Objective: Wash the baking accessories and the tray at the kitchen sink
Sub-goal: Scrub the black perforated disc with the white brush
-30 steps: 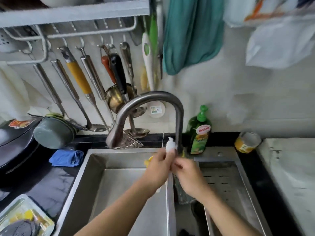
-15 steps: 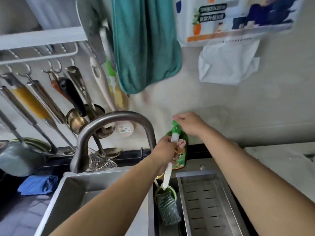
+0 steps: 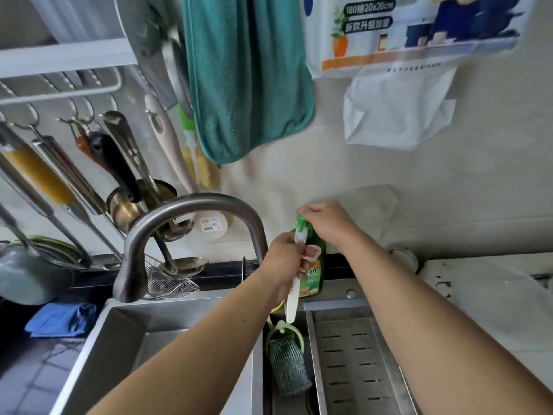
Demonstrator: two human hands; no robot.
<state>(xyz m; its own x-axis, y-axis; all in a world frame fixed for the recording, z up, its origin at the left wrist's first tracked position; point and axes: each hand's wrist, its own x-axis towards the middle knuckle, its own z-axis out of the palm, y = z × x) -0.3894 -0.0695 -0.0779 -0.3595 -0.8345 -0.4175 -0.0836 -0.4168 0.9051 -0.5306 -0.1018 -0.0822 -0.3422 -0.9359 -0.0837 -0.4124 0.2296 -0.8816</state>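
Kitchen sink [image 3: 185, 327] | our left hand [image 3: 284, 265] grips white brush [image 3: 294, 290], long axis near-vertical, bristles up | our right hand [image 3: 327, 224] presses down on green soap bottle [image 3: 314, 277]

1. Single head-worn wide-angle view, close over the sink [image 3: 167, 339].
2. Faces forward and slightly down toward the back wall [image 3: 419, 205].
3. Both forearms enter from the bottom edge.
4. No second view shares the scene.
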